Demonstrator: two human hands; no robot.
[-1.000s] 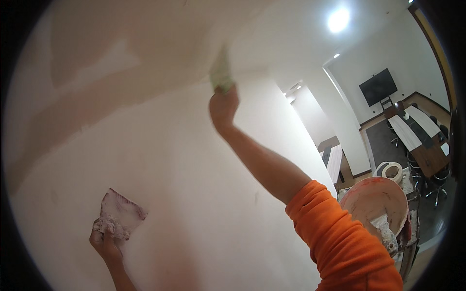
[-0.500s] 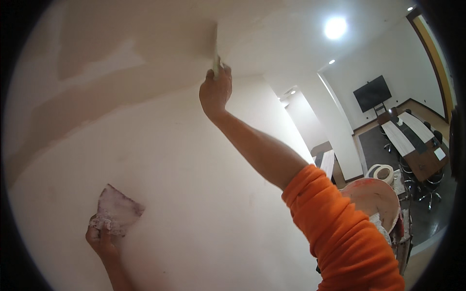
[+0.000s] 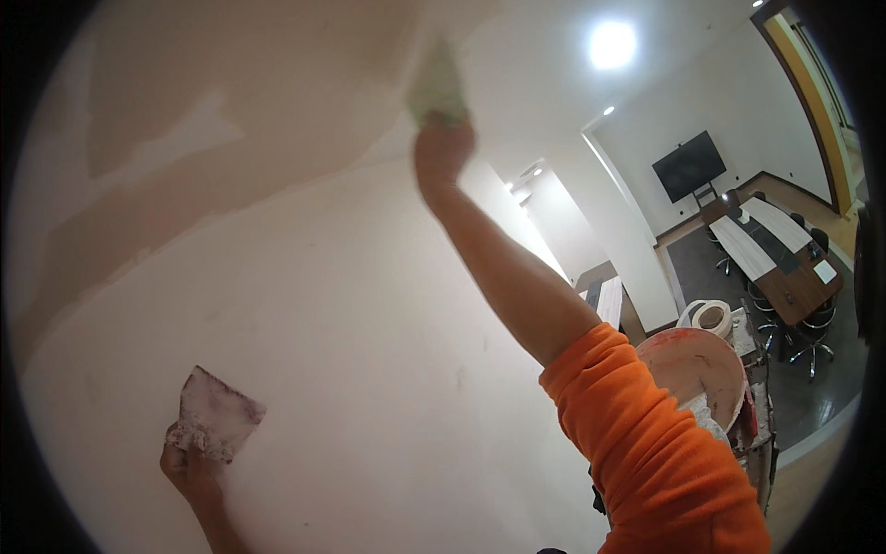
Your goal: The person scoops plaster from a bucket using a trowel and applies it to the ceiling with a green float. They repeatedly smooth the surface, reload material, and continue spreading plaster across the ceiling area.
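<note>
High up, my right hand (image 3: 445, 152) grips a pale green putty knife (image 3: 437, 83), smeared by motion, its wide blade pointing up at the ceiling (image 3: 305, 55). I cannot tell whether the blade touches the surface. Damp-looking beige compound covers part of that surface near the wall's top edge. Lower left, my left hand (image 3: 192, 469) is closed round a plaster-caked scraper (image 3: 220, 415) with a pinkish-white, four-sided blade. That scraper is in front of the white wall (image 3: 369, 369). An orange sleeve (image 3: 646, 443) covers my right upper arm.
Right of my arm, a stained pinkish bucket (image 3: 697, 369) and a tape roll (image 3: 711, 318) sit on a cluttered platform. Beyond and below are a long meeting table (image 3: 789, 291), wheeled chairs (image 3: 812, 355) and a black screen on a stand (image 3: 688, 166). A bright ceiling lamp (image 3: 613, 45) glows overhead.
My right hand has swung right with the putty knife, whose blade has turned from edge-on to showing its broad face. The left hand and its scraper are slightly lower. The view has shifted somewhat.
</note>
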